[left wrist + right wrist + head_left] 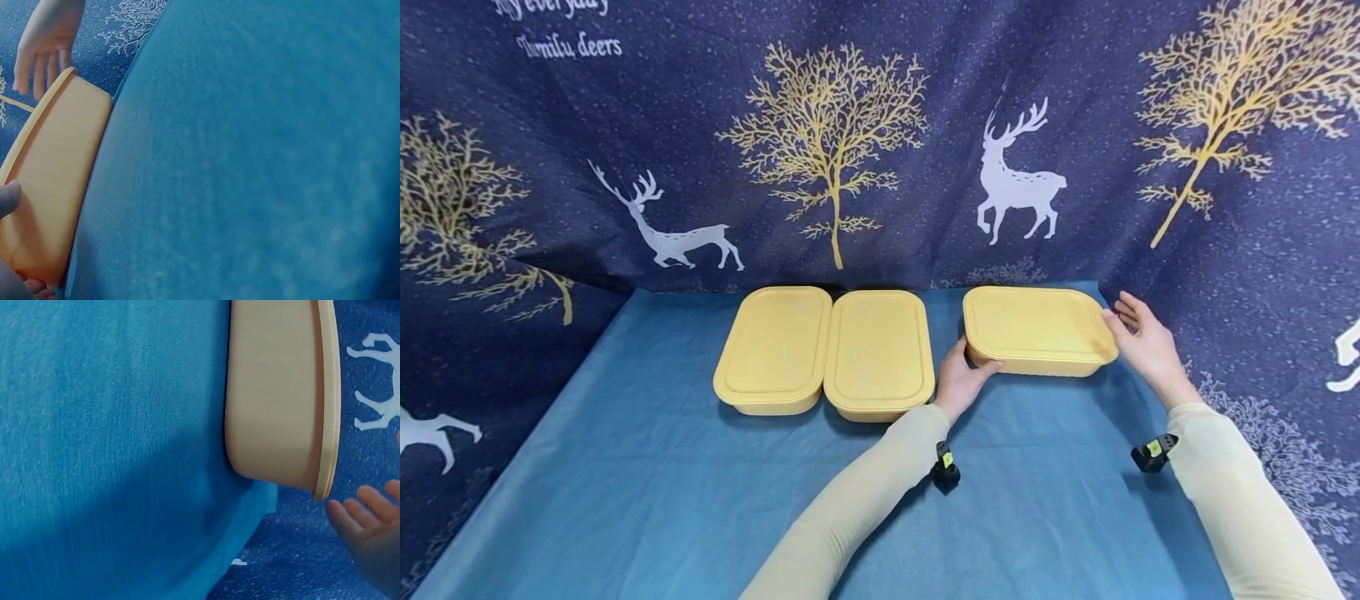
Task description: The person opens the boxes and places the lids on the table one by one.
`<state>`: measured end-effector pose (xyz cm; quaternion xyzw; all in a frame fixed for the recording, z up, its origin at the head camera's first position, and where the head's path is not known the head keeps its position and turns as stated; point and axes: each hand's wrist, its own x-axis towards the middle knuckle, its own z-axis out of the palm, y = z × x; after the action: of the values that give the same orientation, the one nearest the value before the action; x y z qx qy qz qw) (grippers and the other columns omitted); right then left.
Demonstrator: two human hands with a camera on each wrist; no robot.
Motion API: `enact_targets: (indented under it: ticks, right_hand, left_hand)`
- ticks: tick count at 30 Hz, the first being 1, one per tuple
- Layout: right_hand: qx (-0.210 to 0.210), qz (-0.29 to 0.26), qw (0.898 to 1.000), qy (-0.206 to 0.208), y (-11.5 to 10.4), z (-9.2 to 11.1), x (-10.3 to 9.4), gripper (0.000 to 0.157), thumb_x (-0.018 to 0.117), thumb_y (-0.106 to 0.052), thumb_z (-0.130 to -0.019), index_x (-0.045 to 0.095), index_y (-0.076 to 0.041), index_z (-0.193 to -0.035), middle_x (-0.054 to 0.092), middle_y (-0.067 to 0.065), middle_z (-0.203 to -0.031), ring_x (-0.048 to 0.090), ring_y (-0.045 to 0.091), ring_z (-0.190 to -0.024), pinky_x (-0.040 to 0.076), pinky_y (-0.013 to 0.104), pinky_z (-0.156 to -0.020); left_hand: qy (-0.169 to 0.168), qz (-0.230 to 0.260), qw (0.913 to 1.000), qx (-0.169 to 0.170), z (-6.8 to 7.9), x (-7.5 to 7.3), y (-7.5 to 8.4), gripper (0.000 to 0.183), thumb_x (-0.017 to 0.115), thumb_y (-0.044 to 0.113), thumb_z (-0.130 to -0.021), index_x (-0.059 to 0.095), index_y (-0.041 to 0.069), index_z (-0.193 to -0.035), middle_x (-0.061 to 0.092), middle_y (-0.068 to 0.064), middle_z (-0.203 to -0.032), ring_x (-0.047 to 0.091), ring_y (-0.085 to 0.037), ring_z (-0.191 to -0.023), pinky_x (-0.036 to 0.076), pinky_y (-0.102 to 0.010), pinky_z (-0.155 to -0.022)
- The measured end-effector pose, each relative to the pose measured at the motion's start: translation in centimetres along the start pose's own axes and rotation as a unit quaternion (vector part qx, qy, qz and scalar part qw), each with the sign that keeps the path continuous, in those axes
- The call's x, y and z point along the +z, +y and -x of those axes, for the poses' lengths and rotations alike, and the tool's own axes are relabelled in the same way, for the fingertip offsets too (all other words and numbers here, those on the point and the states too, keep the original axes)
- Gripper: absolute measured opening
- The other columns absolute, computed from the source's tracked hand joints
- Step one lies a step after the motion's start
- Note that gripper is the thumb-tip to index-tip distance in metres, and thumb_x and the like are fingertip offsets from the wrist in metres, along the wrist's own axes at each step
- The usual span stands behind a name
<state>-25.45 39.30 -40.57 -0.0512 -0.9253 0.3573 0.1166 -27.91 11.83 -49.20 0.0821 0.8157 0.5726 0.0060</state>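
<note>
A yellow lidded food container (pixel 1037 325) lies lengthwise on the blue cloth at the right of the head view. My left hand (pixel 962 379) grips its left end, with the thumb against the front wall; in the left wrist view some fingertips (pixel 39 286) show low at that end. Off the right end, my right hand (pixel 1142 346) hovers with fingers spread loosely. The right wrist view shows a gap between this hand (pixel 375 531) and the container's rim (pixel 328 425). The container's underside is hidden.
Two more yellow lidded containers stand side by side to the left, one farther left (pixel 775 346) and one in the middle (pixel 880 350). Behind the blue cloth (pixel 647 467) hangs a dark blue curtain (pixel 685 125) with deer and trees. The cloth's right edge runs near my right arm.
</note>
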Motion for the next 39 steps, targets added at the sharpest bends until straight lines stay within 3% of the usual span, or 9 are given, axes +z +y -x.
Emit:
enact_targets:
  ticks: [6,12,17,24,31,39]
  right_hand:
    - [-0.071,0.022,0.996,-0.041,-1.1,0.4,0.8,0.072,0.049,-0.048,-0.093,0.022,-0.011,-0.149,0.027,0.020,-0.147,0.034,0.045,-0.125,0.032,0.055,-0.096]
    - [-0.096,0.034,0.991,-0.083,-1.4,0.4,1.8,0.074,0.059,-0.049,-0.087,0.028,-0.018,-0.147,0.026,0.016,-0.149,0.025,0.041,-0.131,0.025,0.058,-0.100]
    - [-0.149,0.061,0.981,-0.109,-1.1,0.5,2.8,0.080,0.068,-0.046,-0.081,0.033,-0.014,-0.145,0.026,0.015,-0.149,0.019,0.038,-0.135,0.018,0.059,-0.102]
    - [-0.221,0.110,0.963,-0.109,-0.5,0.7,3.9,0.083,0.074,-0.047,-0.075,0.041,-0.008,-0.140,0.028,0.018,-0.147,0.021,0.040,-0.134,0.017,0.057,-0.104]
    - [-0.236,0.141,0.955,-0.111,-0.1,0.8,4.3,0.081,0.073,-0.050,-0.075,0.044,-0.010,-0.139,0.031,0.018,-0.146,0.024,0.041,-0.132,0.019,0.060,-0.101]
    - [-0.259,0.155,0.949,-0.093,0.0,0.7,4.6,0.064,0.073,-0.039,-0.079,0.052,-0.009,-0.133,0.040,0.019,-0.140,0.033,0.043,-0.127,0.023,0.059,-0.099]
  left_hand:
    - [0.002,-0.001,1.0000,-0.002,0.1,-0.2,0.0,0.075,0.071,0.045,-0.079,0.041,0.013,-0.139,0.049,-0.002,-0.133,0.046,-0.016,-0.121,0.038,-0.032,-0.097]
    - [0.002,0.010,0.9999,0.001,0.0,-0.2,0.0,0.076,0.071,0.046,-0.079,0.040,0.013,-0.140,0.048,-0.001,-0.134,0.045,-0.015,-0.121,0.038,-0.031,-0.097]
    - [-0.001,0.011,0.9999,-0.006,0.0,-0.2,0.0,0.078,0.071,0.047,-0.079,0.038,0.013,-0.141,0.046,-0.001,-0.136,0.044,-0.015,-0.122,0.037,-0.032,-0.098]
    - [0.003,0.012,0.9999,-0.001,0.0,-0.3,0.1,0.076,0.071,0.047,-0.079,0.040,0.012,-0.139,0.048,-0.002,-0.135,0.045,-0.016,-0.122,0.038,-0.031,-0.097]
    - [-0.002,0.013,0.9999,-0.001,-0.1,-0.4,0.1,0.072,0.072,0.044,-0.079,0.043,0.014,-0.138,0.050,0.001,-0.132,0.046,-0.014,-0.120,0.038,-0.031,-0.097]
    - [-0.006,0.009,0.9999,-0.002,-0.1,-0.5,0.0,0.074,0.071,0.046,-0.079,0.041,0.014,-0.139,0.049,0.001,-0.133,0.045,-0.014,-0.121,0.038,-0.030,-0.097]
